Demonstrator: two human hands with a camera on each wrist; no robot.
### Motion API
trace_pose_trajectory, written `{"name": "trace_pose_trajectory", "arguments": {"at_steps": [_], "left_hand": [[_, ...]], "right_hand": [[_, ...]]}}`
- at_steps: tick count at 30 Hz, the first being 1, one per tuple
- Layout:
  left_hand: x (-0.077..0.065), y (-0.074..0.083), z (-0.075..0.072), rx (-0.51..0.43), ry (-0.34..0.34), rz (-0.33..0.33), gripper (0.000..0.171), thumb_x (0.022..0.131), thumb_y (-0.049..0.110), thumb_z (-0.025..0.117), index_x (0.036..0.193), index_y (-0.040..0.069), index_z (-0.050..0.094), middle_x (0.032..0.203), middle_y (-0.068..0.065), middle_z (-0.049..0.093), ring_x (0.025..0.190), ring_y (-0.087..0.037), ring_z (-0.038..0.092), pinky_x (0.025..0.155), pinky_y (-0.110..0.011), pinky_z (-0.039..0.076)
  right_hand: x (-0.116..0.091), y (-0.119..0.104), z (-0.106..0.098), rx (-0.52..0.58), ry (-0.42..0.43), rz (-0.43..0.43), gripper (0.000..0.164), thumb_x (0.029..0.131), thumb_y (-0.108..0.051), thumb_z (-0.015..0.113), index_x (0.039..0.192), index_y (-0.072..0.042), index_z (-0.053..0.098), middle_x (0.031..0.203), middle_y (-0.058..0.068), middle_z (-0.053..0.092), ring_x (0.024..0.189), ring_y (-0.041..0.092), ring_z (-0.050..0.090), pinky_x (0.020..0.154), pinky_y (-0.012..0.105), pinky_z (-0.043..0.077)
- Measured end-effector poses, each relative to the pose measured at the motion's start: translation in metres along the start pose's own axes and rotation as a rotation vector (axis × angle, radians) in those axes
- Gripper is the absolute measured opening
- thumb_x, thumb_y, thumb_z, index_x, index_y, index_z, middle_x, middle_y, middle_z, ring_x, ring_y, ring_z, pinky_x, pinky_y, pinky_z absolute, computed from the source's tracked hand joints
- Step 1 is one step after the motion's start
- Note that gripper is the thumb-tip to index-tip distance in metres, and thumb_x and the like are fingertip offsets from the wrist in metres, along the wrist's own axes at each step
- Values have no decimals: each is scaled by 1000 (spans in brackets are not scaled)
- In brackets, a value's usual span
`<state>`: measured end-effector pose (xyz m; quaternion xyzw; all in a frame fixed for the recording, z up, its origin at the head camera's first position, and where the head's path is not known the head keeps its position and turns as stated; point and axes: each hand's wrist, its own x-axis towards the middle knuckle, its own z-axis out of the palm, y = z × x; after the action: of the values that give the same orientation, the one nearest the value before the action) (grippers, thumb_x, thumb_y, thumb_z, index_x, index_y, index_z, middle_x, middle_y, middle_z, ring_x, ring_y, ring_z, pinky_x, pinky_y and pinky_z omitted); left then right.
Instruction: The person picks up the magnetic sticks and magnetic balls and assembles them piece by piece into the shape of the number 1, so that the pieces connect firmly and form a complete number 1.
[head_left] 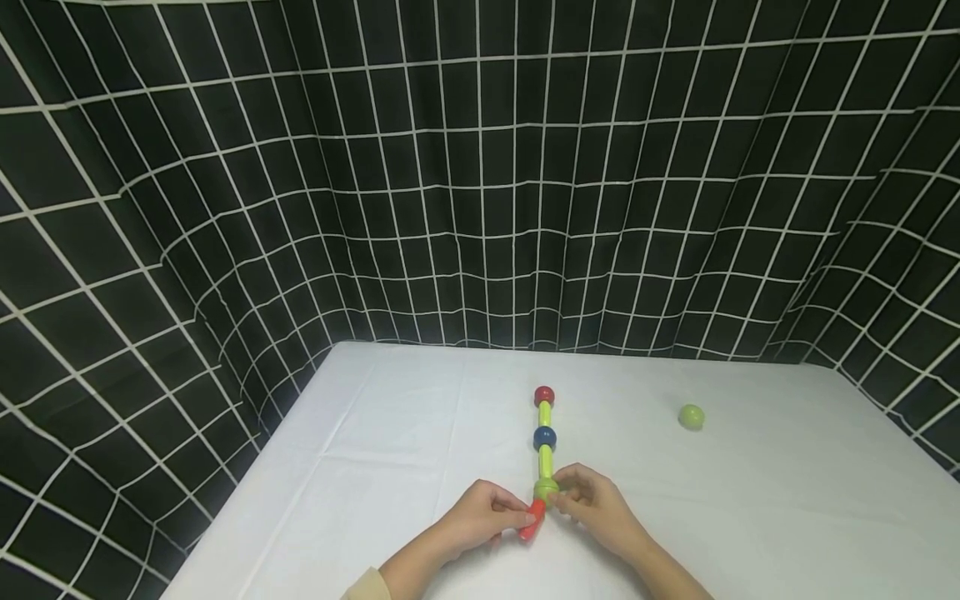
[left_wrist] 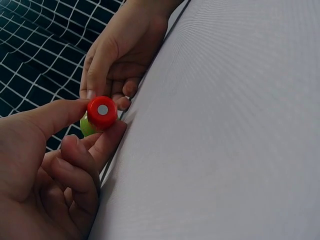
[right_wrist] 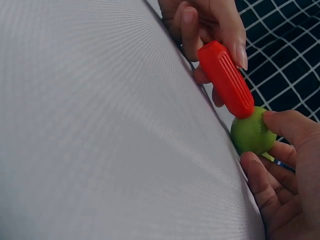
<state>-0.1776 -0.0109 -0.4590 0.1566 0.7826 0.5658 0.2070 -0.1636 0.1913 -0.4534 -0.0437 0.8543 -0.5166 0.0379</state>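
My left hand point(head_left: 480, 518) pinches a red magnetic rod point(head_left: 533, 522) between thumb and fingers. In the left wrist view the rod's near end shows a round grey disc. The rod's other end meets a green ball point(right_wrist: 254, 131), which my right hand point(head_left: 600, 510) holds with thumb and fingertips. From that ball a straight chain runs away from me: a yellow-green rod point(head_left: 546, 461), a blue ball point(head_left: 544, 437), another yellow-green rod point(head_left: 545, 413) and a red ball point(head_left: 544, 395) at the far end. The red rod slants toward the left at the chain's near end.
A loose light green ball point(head_left: 692, 417) lies on the white-covered table point(head_left: 750, 483), right of the chain. Black cloth with a white grid point(head_left: 495, 208) hangs behind the table and along both sides.
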Motion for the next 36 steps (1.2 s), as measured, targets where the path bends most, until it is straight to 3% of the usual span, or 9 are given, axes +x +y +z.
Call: {"name": "trace_pose_trajectory", "arguments": {"at_steps": [17, 24, 36], "left_hand": [[3, 0, 14, 30, 12, 14, 22, 78, 30, 73, 83, 9, 71, 60, 3, 65, 40, -5, 41, 39, -16, 32], [3, 2, 23, -22, 39, 17, 18, 77, 24, 74, 77, 7, 68, 57, -1, 63, 38, -5, 40, 37, -15, 32], [2, 3, 25, -38, 23, 14, 20, 77, 26, 74, 76, 8, 66, 50, 6, 55, 36, -4, 40, 37, -14, 32]], "right_hand": [[-1, 1, 0, 21, -21, -22, 40, 82, -29, 70, 109, -3, 57, 85, 4, 66, 64, 11, 55, 54, 21, 47], [0, 1, 0, 28, -24, -33, 38, 82, -28, 69, 107, -2, 57, 93, 7, 65, 64, 10, 57, 55, 21, 48], [-1, 0, -1, 27, -16, -46, 37, 82, -27, 70, 107, -3, 57, 93, 6, 64, 64, 10, 56, 56, 21, 48]]}}
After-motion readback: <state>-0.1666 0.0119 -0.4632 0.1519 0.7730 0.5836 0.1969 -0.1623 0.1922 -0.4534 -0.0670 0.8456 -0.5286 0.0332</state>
